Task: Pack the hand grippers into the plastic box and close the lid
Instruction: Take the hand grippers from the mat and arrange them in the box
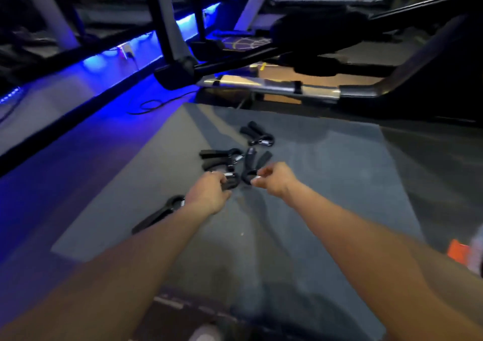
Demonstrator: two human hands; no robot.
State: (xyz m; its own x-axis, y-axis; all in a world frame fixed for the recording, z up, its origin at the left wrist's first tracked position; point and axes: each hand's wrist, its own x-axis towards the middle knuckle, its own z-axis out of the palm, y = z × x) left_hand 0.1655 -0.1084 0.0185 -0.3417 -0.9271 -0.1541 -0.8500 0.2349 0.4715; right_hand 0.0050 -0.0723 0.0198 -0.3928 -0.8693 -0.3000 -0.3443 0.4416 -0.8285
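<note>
Both arms stretched forward over grey floor mat (326, 183). Left hand (209, 191) curled round black hand gripper (230, 181). Right hand (274, 180) pinching spring end of second gripper (251, 165). Third gripper (219, 157) just beyond left hand, fourth (257, 134) farther ahead, fifth (159, 214) beside left wrist.

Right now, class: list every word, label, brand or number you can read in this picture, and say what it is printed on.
None can be read.
Hand grippers: no legible marking; blurred.
Patterned mat under the equipment: lines only, no letters.
Orange object at the right edge: too blurred to tell.
</note>
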